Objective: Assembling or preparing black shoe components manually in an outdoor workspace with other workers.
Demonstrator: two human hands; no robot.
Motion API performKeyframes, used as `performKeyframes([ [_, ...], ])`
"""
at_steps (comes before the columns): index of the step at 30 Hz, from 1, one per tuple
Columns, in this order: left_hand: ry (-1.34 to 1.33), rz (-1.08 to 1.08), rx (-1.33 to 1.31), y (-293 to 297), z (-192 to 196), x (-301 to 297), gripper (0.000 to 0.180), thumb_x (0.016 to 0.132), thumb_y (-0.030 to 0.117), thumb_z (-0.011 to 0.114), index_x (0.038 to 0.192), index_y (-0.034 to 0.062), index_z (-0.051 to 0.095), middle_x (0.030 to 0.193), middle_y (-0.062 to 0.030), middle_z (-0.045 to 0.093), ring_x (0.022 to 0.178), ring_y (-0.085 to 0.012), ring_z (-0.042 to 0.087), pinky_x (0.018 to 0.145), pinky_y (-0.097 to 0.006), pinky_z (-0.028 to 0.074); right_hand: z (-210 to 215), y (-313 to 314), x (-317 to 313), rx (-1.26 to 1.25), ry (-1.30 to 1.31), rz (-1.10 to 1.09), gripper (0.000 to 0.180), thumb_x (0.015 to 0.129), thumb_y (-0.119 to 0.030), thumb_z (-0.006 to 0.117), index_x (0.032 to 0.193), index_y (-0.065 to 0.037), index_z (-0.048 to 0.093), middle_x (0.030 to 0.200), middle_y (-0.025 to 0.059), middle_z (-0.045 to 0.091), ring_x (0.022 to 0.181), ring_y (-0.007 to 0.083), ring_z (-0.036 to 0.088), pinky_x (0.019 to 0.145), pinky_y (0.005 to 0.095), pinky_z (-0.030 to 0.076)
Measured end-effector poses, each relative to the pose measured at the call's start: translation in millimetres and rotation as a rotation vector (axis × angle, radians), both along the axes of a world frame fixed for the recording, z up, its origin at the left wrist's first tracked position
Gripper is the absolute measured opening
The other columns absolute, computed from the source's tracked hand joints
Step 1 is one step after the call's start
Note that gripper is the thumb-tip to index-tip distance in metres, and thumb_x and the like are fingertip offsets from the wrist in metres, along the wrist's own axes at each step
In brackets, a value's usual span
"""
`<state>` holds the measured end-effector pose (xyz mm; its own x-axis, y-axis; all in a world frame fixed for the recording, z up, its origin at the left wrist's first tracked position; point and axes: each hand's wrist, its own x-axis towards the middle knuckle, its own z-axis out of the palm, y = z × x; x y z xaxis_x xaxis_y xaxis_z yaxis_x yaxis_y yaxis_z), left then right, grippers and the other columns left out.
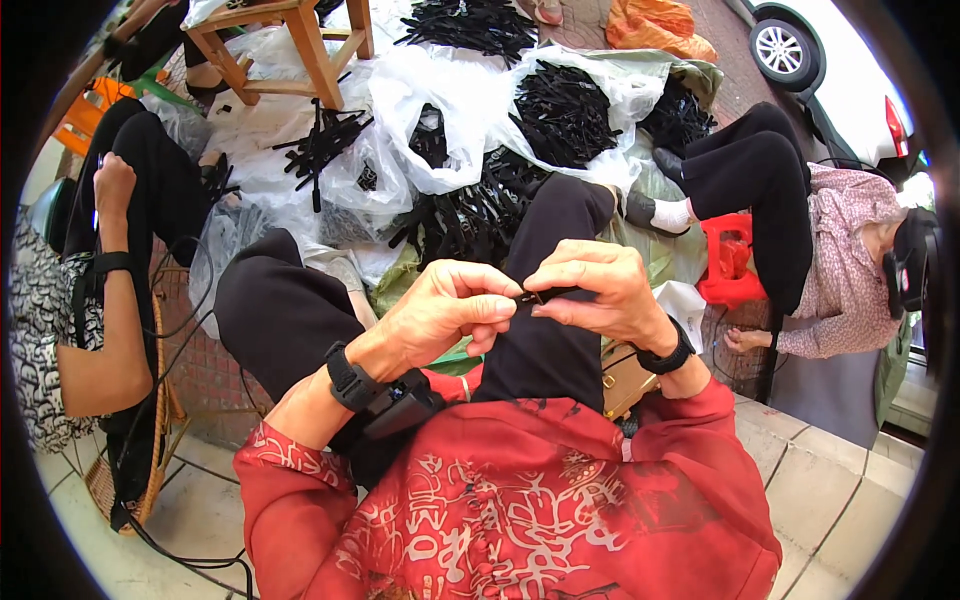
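Above my knees, my left hand and my right hand meet fingertip to fingertip. Both pinch one small black strip; its exact kind is too small to make out, and my fingers cover much of it. Beyond my knees lie heaps of similar black strips: one pile close by, and another pile in an open clear plastic bag. A smaller bundle of strips rests on the white sheeting to the left.
A wooden stool stands at the far left of the sheeting. To my right is a red plastic stool, beside a seated person. Another person sits at my left, near black cables. A white car is parked far right.
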<state>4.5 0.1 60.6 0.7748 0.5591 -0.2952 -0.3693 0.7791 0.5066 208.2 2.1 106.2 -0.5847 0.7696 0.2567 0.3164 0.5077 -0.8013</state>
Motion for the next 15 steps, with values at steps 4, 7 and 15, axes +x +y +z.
performKeyframes([
  [4,-0.081,0.002,-0.017,-2.1,-0.7,-2.0,0.012,0.077,0.003,0.058,0.088,-0.0001,0.058,0.063,-0.0069,0.053,0.048,-0.0103,0.048,0.04,-0.024,0.041,1.0,-0.6,0.2,-0.1,0.051,-0.013,0.024,0.062,-0.003,0.068,0.085,-0.002,0.061,0.076,0.0086,0.062,0.067,0.0196,0.06,0.06,0.0262,0.047],
  [7,-0.128,-0.005,-0.023,-3.6,-1.1,-1.9,0.012,0.077,0.004,0.058,0.088,-0.0003,0.059,0.065,-0.007,0.054,0.049,-0.0104,0.05,0.041,-0.024,0.043,1.7,-1.6,0.6,-0.107,0.072,-0.024,0.024,0.062,-0.003,0.068,0.085,-0.002,0.061,0.076,0.0087,0.062,0.066,0.0189,0.059,0.059,0.0257,0.047],
  [15,-0.108,0.023,0.007,-5.5,-3.7,2.0,0.012,0.077,0.003,0.057,0.089,0.0008,0.059,0.061,-0.0071,0.053,0.047,-0.0124,0.049,0.041,-0.026,0.043,1.7,-4.8,0.1,-0.076,0.041,-0.05,0.023,0.063,-0.005,0.069,0.084,-0.002,0.061,0.076,0.0081,0.061,0.065,0.0186,0.059,0.057,0.0254,0.046],
])
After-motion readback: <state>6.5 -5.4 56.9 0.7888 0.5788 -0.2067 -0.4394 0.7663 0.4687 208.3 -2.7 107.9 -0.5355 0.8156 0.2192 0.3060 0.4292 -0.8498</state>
